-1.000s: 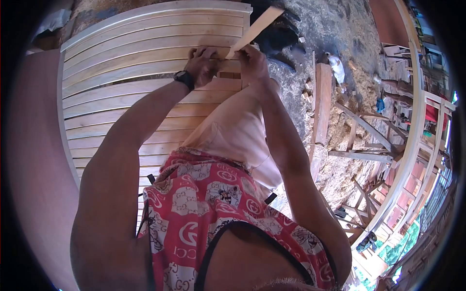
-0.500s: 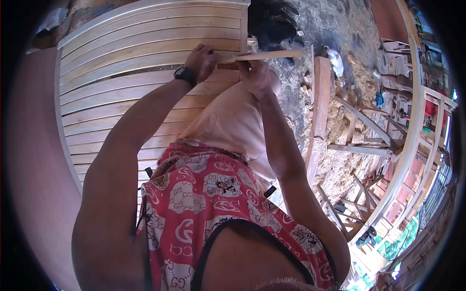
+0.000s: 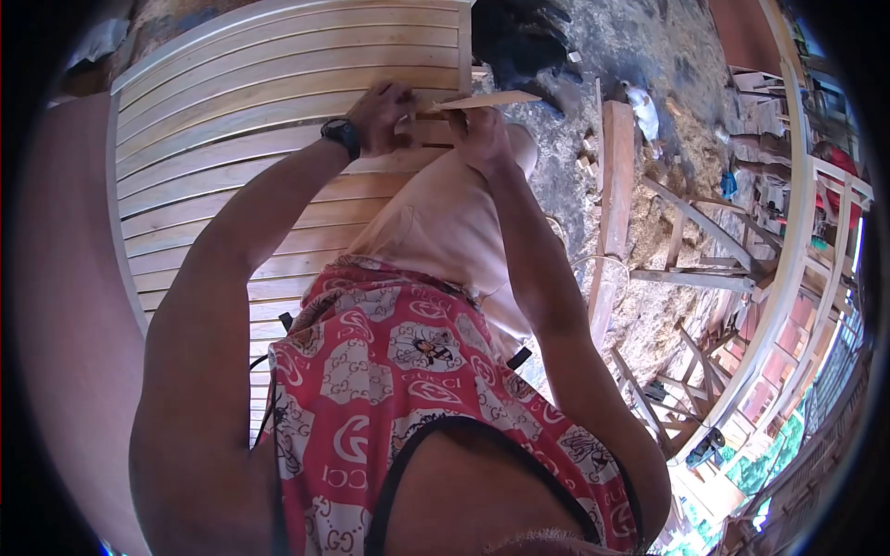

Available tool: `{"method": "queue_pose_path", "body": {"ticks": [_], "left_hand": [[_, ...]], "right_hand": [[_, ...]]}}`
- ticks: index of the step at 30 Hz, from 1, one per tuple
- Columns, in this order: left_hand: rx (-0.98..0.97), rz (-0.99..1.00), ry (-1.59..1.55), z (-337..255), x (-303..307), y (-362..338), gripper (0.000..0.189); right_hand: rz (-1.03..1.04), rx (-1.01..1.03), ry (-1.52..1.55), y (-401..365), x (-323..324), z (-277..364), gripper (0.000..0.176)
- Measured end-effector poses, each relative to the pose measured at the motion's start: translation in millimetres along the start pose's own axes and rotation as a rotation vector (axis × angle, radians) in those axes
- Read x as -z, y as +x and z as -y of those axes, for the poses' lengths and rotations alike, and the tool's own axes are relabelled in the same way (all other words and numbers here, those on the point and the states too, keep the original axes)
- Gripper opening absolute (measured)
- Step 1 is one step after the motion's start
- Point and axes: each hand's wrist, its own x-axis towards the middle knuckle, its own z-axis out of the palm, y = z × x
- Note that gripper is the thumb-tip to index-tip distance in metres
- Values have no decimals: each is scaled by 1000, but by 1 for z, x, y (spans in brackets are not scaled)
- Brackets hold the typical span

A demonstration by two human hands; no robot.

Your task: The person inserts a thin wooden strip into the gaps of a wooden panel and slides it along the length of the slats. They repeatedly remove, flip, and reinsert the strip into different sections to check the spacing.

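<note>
My right hand point(image 3: 484, 139) grips a thin pale wooden strip point(image 3: 501, 98), whose free end sticks out to the right past the edge of a slatted wooden panel point(image 3: 278, 88). At the strip's left end is my left hand point(image 3: 378, 119), wearing a dark wristwatch. Its fingers are curled above the slats; what they hold, if anything, is hidden. The panel has light slats inside a frame. A darker gap shows between slats beside my hands.
A long wooden beam point(image 3: 614, 176) lies on the debris-strewn ground to the right. Beyond it are wooden trestles point(image 3: 705, 232) and a long pale frame point(image 3: 788, 287). A white animal point(image 3: 642, 111) is near the beam. A person's legs point(image 3: 765, 156) show at far right.
The wooden strip has shifted left with my right hand, and less of it reaches past the panel's edge. My left hand has moved slightly left and up.
</note>
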Motion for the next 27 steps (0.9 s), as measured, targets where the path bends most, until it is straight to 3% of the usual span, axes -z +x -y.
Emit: {"method": "queue_pose_path", "body": {"ticks": [27], "left_hand": [[7,-35,29,-2,-1,1,55]], "right_hand": [[-16,-50,79,5,-7,-4,20]]}}
